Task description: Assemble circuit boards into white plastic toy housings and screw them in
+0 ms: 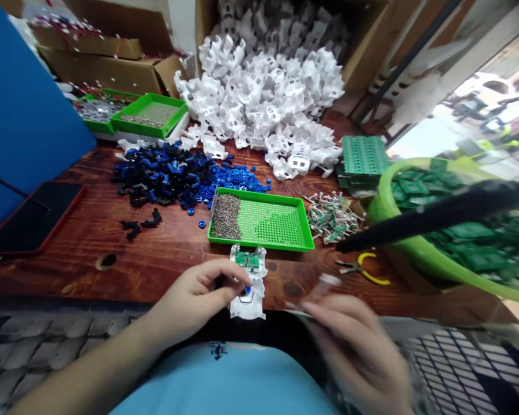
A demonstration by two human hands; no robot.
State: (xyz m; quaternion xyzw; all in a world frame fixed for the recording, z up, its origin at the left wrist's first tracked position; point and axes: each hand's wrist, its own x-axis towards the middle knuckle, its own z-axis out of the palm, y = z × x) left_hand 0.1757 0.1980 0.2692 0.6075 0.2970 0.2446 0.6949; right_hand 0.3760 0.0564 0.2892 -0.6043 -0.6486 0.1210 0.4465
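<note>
A white plastic shell [251,310] lies at the table's front edge, its two halves end to end. Its far half carries a green circuit board [247,261]. My left hand [207,293] reaches over the near half, thumb and forefinger pinched on a small blue plastic piece [247,290] there. To the right, my right hand [358,340] is blurred by motion, its fingertips closed on something thin and pale that I cannot make out. A smeared whitish object [328,280] shows just above these fingers; whether they hold it is unclear.
A green tray [281,222] with small metal screws lies beyond the shell. Around it are blue and black parts [168,170], white shells [259,98], wired boards [335,216] and yellow-handled cutters [372,271]. A black rod [436,216] crosses before a green tub [384,184]. A phone [32,216] lies left.
</note>
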